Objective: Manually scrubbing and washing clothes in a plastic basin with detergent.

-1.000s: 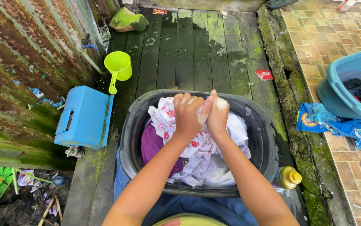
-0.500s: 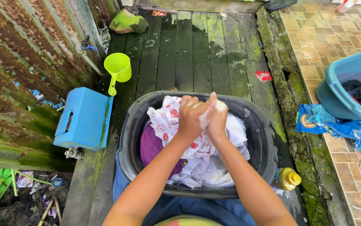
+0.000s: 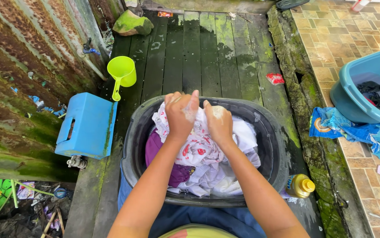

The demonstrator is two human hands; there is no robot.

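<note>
Apart now, soapy left hand [image 3: 182, 112] and right hand [image 3: 219, 123] grip printed cloth [image 3: 199, 147].

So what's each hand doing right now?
Left hand: shut on the patterned cloth.
Right hand: shut on the same cloth.

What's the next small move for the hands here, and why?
Probably rub the two fists against each other again. Both hands, left and right, are soapy and grip bunched parts of the white patterned cloth over the black tub, close together but slightly apart. The cloth between them looks gathered for scrubbing, and the rest of the laundry lies beneath, untouched.
</note>
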